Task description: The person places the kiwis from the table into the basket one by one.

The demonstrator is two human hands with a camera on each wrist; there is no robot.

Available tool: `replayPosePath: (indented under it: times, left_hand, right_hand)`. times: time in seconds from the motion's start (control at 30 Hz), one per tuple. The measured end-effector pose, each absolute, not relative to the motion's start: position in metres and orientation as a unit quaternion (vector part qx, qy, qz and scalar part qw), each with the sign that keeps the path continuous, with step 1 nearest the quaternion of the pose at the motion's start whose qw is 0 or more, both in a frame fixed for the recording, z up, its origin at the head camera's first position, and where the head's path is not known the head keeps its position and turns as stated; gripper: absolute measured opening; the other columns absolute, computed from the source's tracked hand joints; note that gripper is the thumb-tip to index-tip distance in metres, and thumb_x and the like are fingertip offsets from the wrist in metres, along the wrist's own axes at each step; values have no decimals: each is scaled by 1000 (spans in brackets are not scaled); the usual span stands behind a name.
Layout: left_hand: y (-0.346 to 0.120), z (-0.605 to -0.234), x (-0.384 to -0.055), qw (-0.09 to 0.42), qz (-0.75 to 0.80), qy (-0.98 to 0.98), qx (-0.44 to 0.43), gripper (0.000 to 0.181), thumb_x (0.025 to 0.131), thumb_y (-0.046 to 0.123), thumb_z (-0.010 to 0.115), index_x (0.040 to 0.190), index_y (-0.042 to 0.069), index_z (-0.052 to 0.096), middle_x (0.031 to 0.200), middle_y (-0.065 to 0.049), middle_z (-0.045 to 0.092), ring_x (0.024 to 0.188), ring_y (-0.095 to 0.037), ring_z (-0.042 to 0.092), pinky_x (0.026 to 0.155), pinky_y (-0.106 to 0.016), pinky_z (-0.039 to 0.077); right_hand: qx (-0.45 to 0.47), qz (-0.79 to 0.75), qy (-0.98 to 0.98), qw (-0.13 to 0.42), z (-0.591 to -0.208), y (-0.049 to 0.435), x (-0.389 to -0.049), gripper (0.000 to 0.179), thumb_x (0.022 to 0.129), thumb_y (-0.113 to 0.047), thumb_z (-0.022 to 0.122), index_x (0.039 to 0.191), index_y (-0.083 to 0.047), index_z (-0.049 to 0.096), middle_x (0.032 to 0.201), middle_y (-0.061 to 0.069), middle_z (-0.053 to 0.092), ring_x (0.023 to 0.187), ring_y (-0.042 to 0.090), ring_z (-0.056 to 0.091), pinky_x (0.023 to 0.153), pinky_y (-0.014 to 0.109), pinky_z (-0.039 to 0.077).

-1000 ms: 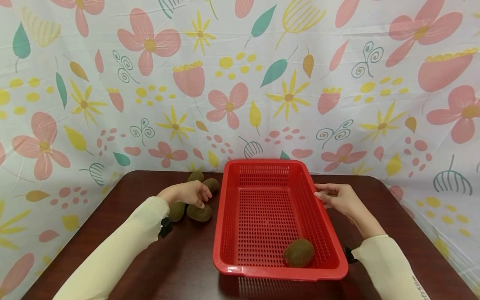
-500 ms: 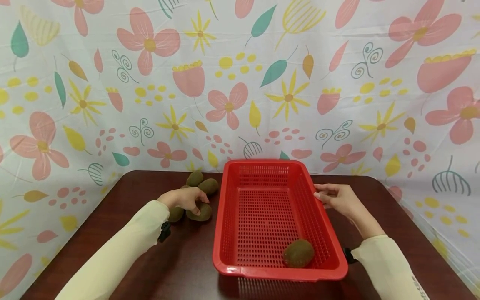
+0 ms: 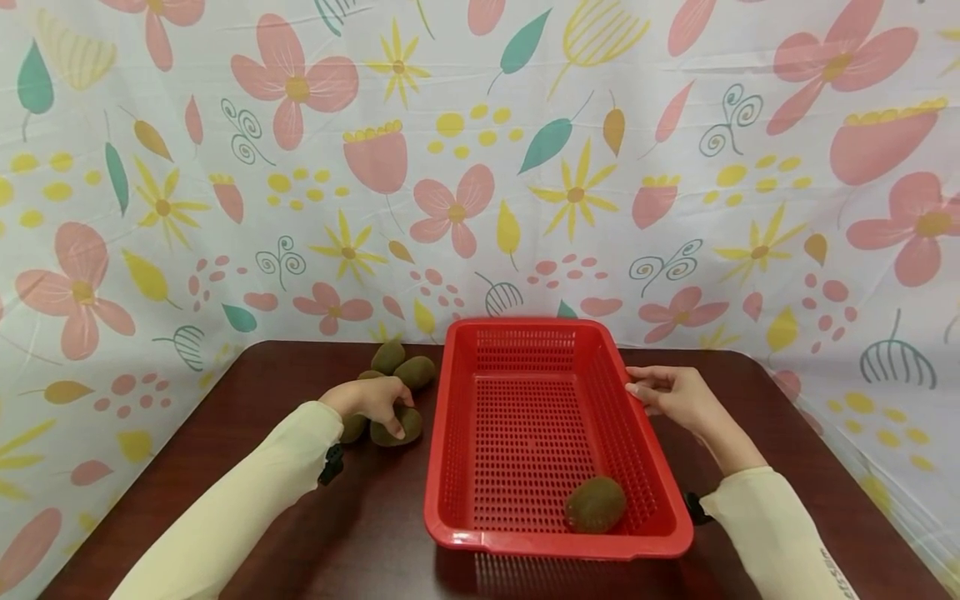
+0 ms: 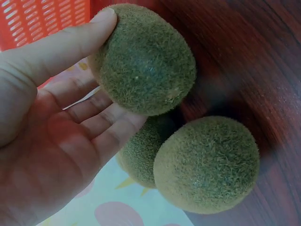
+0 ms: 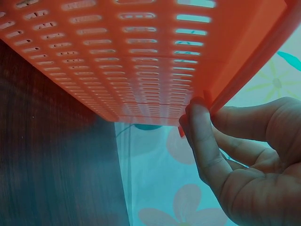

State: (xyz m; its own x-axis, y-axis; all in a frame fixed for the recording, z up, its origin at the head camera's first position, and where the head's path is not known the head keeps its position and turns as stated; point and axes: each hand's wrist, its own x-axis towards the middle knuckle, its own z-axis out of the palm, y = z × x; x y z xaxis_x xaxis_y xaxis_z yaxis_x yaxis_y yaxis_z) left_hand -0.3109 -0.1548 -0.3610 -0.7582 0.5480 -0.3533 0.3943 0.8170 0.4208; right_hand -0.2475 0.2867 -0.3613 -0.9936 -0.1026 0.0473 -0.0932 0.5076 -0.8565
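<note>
In the head view my left hand point(image 3: 375, 397) grips a brown fuzzy kiwi point(image 3: 395, 428) left of the red basket. The left wrist view shows the thumb on one side of this kiwi point(image 4: 146, 61) and the fingers round its other side. More kiwis point(image 3: 414, 372) lie beside and behind it, some partly hidden by the hand. My right hand point(image 3: 678, 403) holds the right rim of the red plastic basket point(image 3: 555, 546), thumb and fingers pinching the edge in the right wrist view. One kiwi point(image 3: 596, 505) lies inside the basket, at its near right corner.
The dark wooden table point(image 3: 300, 533) carries everything. A white cloth point(image 3: 480, 167) printed with flowers and leaves hangs behind it and along the sides. The basket's slotted wall point(image 5: 103, 61) rises between the right hand and the kiwis.
My left hand has lowered its thumb and fingers from above the near kiwi to a grip round it. The right hand stays at the basket's rim.
</note>
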Motion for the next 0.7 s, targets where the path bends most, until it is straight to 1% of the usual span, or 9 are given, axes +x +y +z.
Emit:
replayPosePath:
  times: [0.27,0.5,0.7]
  left_hand:
    - [-155,-355,-313,212,149,923,283,52,78,15,81,119,-9,62,116,-17,63,106,-30,61,87,-40,52]
    - [-158,-343,-314,205,167,923,281,52,78,16,81,119,-11,61,119,-20,62,110,-33,59,90,-42,51]
    - [-162,-330,-317,211,185,923,261,51,79,19,81,119,-8,63,117,-18,63,106,-28,61,89,-41,51]
  right_hand:
    - [-57,-491,869,4,-362,287,-247,48,94,-11,63,132,14,48,97,20,69,76,18,69,69,37,58]
    - [-59,-492,869,3,-363,288,-247,48,94,-12,63,132,14,49,97,21,69,76,19,69,70,38,58]
    - [-63,-492,868,-1,-363,289,-248,47,94,-10,63,132,15,49,98,22,69,75,17,69,69,38,58]
